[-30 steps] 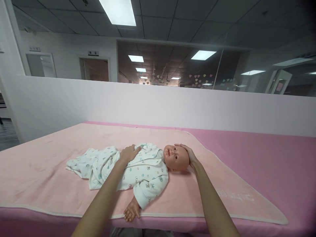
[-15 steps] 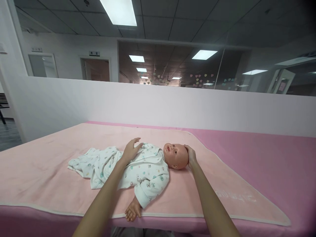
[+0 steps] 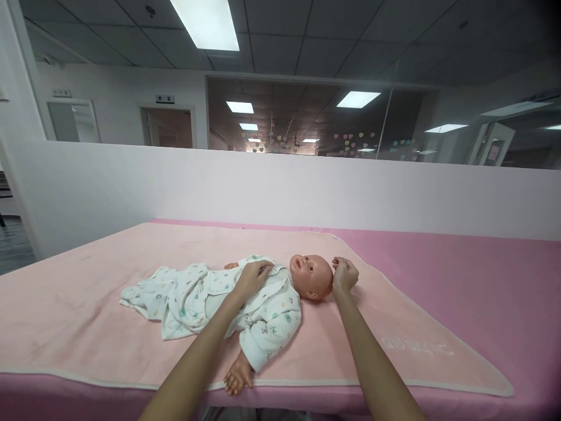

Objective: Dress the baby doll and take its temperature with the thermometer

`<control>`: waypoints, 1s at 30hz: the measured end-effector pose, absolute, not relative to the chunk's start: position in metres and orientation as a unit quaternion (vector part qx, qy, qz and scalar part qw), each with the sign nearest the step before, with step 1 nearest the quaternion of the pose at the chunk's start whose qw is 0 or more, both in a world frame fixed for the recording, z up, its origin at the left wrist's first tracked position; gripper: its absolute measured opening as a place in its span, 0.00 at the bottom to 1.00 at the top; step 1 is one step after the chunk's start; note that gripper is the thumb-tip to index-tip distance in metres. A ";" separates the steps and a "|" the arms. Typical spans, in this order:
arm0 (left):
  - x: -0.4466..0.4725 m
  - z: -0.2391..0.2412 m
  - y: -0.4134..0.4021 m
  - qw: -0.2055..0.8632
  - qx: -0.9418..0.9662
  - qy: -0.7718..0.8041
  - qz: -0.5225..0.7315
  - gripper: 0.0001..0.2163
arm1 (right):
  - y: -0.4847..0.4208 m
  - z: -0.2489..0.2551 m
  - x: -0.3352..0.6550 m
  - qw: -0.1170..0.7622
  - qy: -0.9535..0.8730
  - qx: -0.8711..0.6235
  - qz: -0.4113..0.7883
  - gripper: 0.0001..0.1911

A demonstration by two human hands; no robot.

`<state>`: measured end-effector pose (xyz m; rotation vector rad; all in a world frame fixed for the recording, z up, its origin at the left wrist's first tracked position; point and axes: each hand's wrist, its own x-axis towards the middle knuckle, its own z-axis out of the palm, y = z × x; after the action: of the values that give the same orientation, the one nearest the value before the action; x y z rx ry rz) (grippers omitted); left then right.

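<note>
A baby doll [image 3: 311, 276] lies on its back, head to the right, dressed in a white printed outfit [image 3: 274, 313]. My left hand [image 3: 253, 279] rests on the doll's chest over the top, fingers stretched out and slightly bent, gripping nothing that I can see. Beside the crown of the doll's head, my right hand [image 3: 345, 275] has its fingers curled in, with nothing visible in them. The doll's near hand [image 3: 239, 374] pokes out of its sleeve at the mat's front edge. Its far hand [image 3: 231, 266] shows behind the body.
A peach mat [image 3: 96, 316] with a pale border lies under the doll, over a pink table surface [image 3: 491, 286]. Behind it rises a white low wall [image 3: 280, 187] with glass above. The table's front edge runs close to my body.
My left hand has moved right and down onto the doll's chest. My right hand has come off the doll's head slightly to the right, its fingers curling. The doll's far hand now shows.
</note>
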<state>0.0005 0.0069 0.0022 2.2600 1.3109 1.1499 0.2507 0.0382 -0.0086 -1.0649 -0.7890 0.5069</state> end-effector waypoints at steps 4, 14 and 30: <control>-0.001 0.000 0.013 0.151 0.757 0.475 0.423 0.16 | 0.028 -0.002 0.238 0.752 -0.406 -0.508 0.109 0.07; -0.008 -0.003 0.018 0.288 0.674 0.428 0.528 0.12 | -0.009 -0.022 0.135 0.411 -0.847 -0.263 -0.212 0.08; -0.004 0.008 0.008 0.408 0.634 0.368 0.544 0.12 | 0.008 -0.010 0.123 0.323 -0.784 -0.527 -0.054 0.09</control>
<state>-0.0043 0.0078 0.0081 1.5985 0.9286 1.3703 0.1227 0.0084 -0.0101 -1.3818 -2.0581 -0.1407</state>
